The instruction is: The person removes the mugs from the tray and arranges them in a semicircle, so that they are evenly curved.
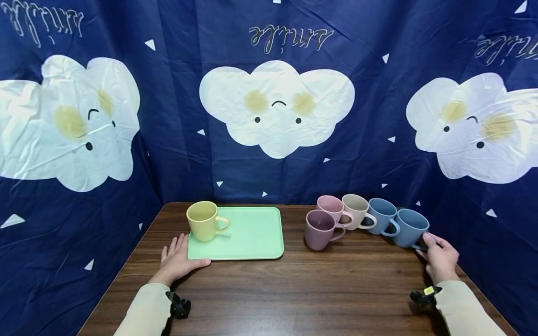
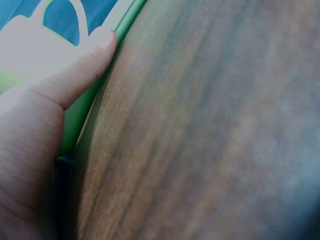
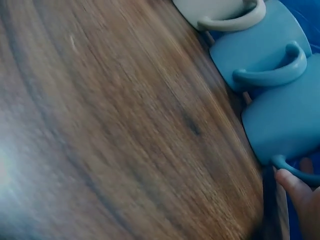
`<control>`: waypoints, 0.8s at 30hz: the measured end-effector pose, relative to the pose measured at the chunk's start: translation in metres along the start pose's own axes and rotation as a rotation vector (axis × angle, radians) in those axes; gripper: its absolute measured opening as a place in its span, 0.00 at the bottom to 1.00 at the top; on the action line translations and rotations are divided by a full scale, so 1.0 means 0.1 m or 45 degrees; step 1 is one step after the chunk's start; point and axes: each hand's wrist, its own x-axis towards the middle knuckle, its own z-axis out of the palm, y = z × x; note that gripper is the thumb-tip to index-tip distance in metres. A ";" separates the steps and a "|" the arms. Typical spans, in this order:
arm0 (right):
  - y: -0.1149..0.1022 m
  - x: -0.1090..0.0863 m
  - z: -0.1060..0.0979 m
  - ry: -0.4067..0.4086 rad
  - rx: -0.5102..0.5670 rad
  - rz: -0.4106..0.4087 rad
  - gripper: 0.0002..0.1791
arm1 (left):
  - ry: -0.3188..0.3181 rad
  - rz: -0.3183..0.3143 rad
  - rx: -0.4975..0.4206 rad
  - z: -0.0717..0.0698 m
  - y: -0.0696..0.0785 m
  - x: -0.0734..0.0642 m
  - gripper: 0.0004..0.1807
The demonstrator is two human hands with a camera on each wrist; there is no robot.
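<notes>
My left hand (image 1: pixel 178 259) lies against the near left corner of a mint-green tray (image 1: pixel 252 233). Its fingers spread along the left side, and the thumb (image 2: pixel 85 62) stretches along the front edge. A yellow mug (image 1: pixel 202 224) stands upright on the tray's left part, handle to the right. At the far right, my right hand (image 1: pixel 440 259) pinches the handle of the rightmost blue mug (image 1: pixel 409 229). In the right wrist view, fingers meet that mug's handle (image 3: pixel 295 172) low down. A second blue mug (image 1: pixel 381 218) stands close on its left.
Further left along the row come a cream mug (image 1: pixel 355 212) and a pink mug (image 1: pixel 329 205), with a purple mug (image 1: pixel 318 231) in front of the pink one. All stand on the brown wooden table (image 1: pixel 294 294). A dark blue cloth (image 1: pixel 277 177) hangs behind and at both sides.
</notes>
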 end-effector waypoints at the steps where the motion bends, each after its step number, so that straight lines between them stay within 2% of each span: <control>1: 0.00 -0.01 0.01 0.009 -0.011 0.002 0.07 | 0.003 0.005 -0.003 0.01 -0.01 0.00 0.74; 5: 0.00 -0.08 0.05 0.045 0.002 0.040 0.07 | 0.027 0.034 -0.018 0.05 -0.08 0.04 0.77; 11: -0.03 -0.20 0.12 0.078 0.073 0.091 0.10 | 0.037 0.030 -0.025 0.09 -0.13 0.08 0.79; 15: -0.03 -0.25 0.15 0.092 0.114 0.115 0.10 | 0.017 0.019 -0.012 0.07 -0.11 0.07 0.78; 24: -0.04 -0.29 0.19 0.101 0.070 0.119 0.12 | -0.008 -0.008 -0.005 0.01 -0.03 0.03 0.76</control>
